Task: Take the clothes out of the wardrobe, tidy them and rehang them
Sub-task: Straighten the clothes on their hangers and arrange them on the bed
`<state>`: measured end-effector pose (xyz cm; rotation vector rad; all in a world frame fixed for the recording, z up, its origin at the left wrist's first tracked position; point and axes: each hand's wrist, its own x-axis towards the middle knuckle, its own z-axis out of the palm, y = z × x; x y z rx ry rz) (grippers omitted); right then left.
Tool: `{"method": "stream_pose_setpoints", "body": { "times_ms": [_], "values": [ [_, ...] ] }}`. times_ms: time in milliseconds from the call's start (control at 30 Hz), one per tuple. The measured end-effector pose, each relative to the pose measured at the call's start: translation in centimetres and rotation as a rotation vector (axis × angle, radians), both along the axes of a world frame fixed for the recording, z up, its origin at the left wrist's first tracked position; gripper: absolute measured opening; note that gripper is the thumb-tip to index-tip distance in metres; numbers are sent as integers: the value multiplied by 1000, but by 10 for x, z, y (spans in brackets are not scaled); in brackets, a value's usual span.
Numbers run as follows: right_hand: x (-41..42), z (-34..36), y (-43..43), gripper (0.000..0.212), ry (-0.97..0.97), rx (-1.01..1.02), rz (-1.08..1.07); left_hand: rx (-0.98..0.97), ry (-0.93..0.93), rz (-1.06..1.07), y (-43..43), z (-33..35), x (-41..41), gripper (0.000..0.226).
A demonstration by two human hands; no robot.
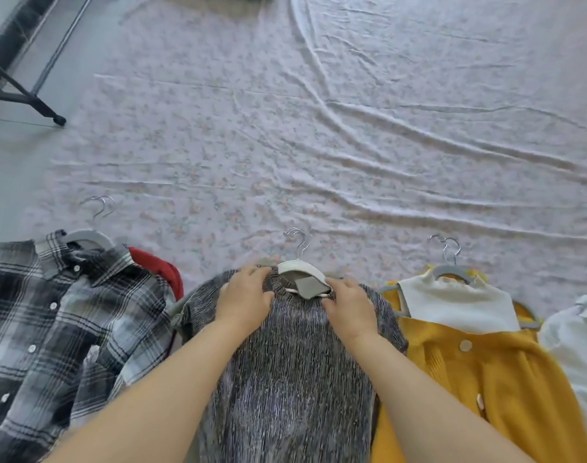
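Pinching: left grip [243, 295] and right grip [350, 307] each held grey top [285, 379] by its collar
Hanger [302, 269]: white, sat in collar
Tag [310, 285]: grey, text unreadable

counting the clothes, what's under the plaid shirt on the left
A red garment peeks out from under the plaid shirt near its collar. Most of it is covered, so its type is unclear.

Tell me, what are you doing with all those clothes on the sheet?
A person is tidying clothes laid in a row on a flowery sheet. The left hand and the right hand both hold the neckline of a grey top, where a white hanger sits in the collar. A checked shirt lies on its left and a yellow cardigan on its right, each already on a hanger.
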<state>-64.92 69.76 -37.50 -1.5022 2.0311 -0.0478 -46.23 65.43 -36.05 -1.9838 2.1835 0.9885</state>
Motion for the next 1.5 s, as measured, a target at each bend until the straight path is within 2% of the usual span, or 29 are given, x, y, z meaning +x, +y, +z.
{"method": "stream_pose_setpoints", "body": {
  "times_ms": [300,800,1100,1233,1500],
  "values": [
    [27,15,49,41,-78,82,70,31,-53,1,35,19,28,47],
    [114,109,44,39,-114,-18,273,-103,-105,123,66,126,120,40],
    [211,116,31,38,-64,-23,339,-106,-143,164,71,135,233,42],
    [277,108,16,32,-42,-28,323,-107,-120,129,57,126,300,44],
    [403,77,-36,39,-18,-12,316,-100,-132,103,12,93,423,44]
  ]
}}
